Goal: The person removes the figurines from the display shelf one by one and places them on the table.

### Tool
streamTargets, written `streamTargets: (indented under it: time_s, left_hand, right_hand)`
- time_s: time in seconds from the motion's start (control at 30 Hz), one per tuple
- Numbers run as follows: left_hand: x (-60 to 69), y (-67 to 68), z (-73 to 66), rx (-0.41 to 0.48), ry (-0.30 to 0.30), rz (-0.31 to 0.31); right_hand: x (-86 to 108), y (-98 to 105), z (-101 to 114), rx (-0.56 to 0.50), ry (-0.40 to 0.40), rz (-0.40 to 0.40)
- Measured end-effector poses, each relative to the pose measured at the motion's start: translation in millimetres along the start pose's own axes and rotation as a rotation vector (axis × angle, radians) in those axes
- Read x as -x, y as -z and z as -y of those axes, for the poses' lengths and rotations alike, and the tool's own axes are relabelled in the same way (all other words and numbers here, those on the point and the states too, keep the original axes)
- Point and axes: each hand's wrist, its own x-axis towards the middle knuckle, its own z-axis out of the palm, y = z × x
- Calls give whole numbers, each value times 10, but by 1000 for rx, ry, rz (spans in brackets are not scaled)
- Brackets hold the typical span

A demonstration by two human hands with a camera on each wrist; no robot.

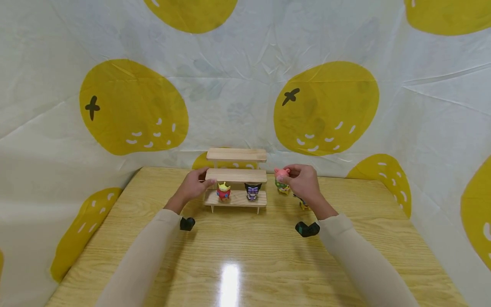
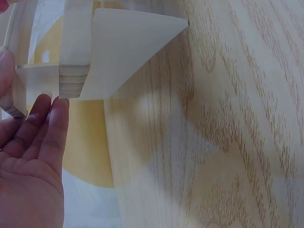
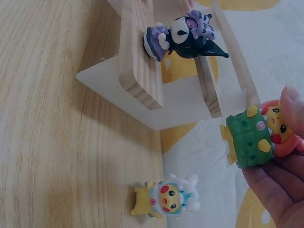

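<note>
A three-tier wooden display stand (image 1: 235,175) with white side panels is at the table's far side. My left hand (image 1: 194,185) holds the left end of its middle tier, thumb in front and fingers behind. On the bottom tier are a red figurine with a yellow crown-like top (image 1: 223,192) and a black-hooded purple figurine (image 3: 183,35). To the right of the stand, my right hand (image 1: 304,183) grips a toy figurine with a pink hood and green body (image 3: 249,137), held above the table.
A yellow figurine in a white hood (image 3: 164,197) stands on the table, partly hidden by the right hand in the head view. Black objects (image 1: 307,229) show beside both wrists. A white curtain with yellow fruit prints (image 1: 230,106) hangs behind the wooden table (image 1: 192,264).
</note>
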Motion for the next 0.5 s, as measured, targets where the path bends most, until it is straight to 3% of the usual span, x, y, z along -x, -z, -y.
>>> streamTargets:
  time_s: [0.5]
  left_hand:
    - [0,-1,2,18,12,8]
  right_hand:
    - [21,8,-71,15,-50,-10]
